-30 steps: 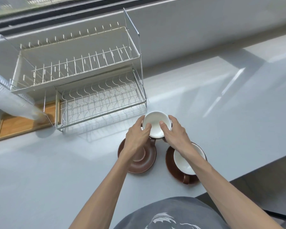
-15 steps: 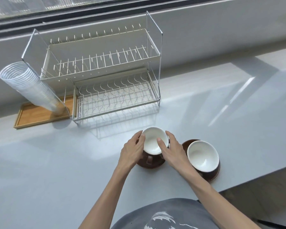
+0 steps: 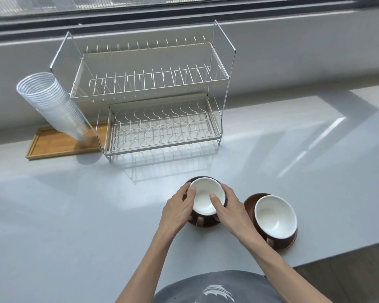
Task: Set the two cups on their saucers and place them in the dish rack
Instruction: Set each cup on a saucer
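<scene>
A brown cup with a white inside (image 3: 206,197) stands on a brown saucer (image 3: 202,224) in front of me on the grey counter. My left hand (image 3: 179,208) grips its left side and my right hand (image 3: 230,208) its right side, thumbs over the rim. The saucer is mostly hidden under the cup and my hands. To the right, the second cup (image 3: 275,217) sits on its own saucer (image 3: 249,202), untouched. The two-tier wire dish rack (image 3: 162,119) stands behind, with nothing on either tier.
A tall leaning stack of clear plastic cups (image 3: 55,106) sits on a wooden tray (image 3: 53,145) left of the rack. A window sill and wall run along the back. The counter's front edge (image 3: 337,252) drops to a dark floor at lower right.
The cup held in both hands has come down onto the left saucer. My head has lifted, so the rack and cups sit lower and more central in view.
</scene>
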Demonstrator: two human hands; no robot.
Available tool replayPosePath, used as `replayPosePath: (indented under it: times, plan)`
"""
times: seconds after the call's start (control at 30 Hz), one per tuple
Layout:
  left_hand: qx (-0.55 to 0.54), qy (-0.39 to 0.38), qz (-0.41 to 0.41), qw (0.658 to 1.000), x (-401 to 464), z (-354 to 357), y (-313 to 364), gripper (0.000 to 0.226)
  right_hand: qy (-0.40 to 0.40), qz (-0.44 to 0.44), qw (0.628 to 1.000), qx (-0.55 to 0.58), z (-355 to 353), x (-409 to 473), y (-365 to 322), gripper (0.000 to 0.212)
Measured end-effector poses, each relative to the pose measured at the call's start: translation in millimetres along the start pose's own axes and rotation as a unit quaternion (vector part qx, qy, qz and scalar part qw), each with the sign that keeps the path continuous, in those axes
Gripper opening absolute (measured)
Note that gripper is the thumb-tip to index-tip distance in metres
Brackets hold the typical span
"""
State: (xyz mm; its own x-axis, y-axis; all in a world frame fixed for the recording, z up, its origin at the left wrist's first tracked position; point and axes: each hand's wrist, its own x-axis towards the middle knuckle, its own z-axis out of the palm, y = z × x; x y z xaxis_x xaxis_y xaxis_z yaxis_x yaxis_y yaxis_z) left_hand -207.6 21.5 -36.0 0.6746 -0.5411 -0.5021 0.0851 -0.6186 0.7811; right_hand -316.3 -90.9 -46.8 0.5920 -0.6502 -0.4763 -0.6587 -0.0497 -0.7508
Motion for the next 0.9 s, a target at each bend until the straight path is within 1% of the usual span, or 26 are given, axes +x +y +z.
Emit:
replayPosePath:
  times: [0.2,0.27,0.4,0.5,0.63,0.73,0.8,0.9]
  plan:
    - [-0.014,0.000,-0.012,1.000,2,-2,-3,0.021,-0.012,0.000,1.000,0.004,1,1,-2,0.077]
    - [-0.023,0.000,-0.010,1.000,4,-1,-5,0.026,-0.013,-0.004,1.000,-0.003,0,1,-4,0.076]
    - [-0.030,-0.001,-0.002,1.000,8,0,-7,0.033,-0.015,-0.013,1.000,-0.018,-3,1,-6,0.066]
    - [-0.013,-0.009,0.005,1.000,9,-3,-7,0.038,-0.013,-0.018,0.999,-0.023,-5,2,-4,0.064]
    - [0.039,-0.004,0.011,0.999,11,-11,-5,0.039,0.017,-0.028,0.998,-0.058,-8,2,-4,0.048]
    - [0.074,0.029,0.011,0.997,16,-16,-3,0.040,0.054,-0.041,0.994,-0.087,-10,2,-1,0.047]
    - [0.090,0.046,0.016,0.995,20,-18,-2,0.042,0.064,-0.050,0.993,-0.087,-9,2,1,0.048]
    - [0.081,0.039,0.020,0.996,27,-19,-1,0.047,0.062,-0.032,0.996,-0.055,-7,3,3,0.052]
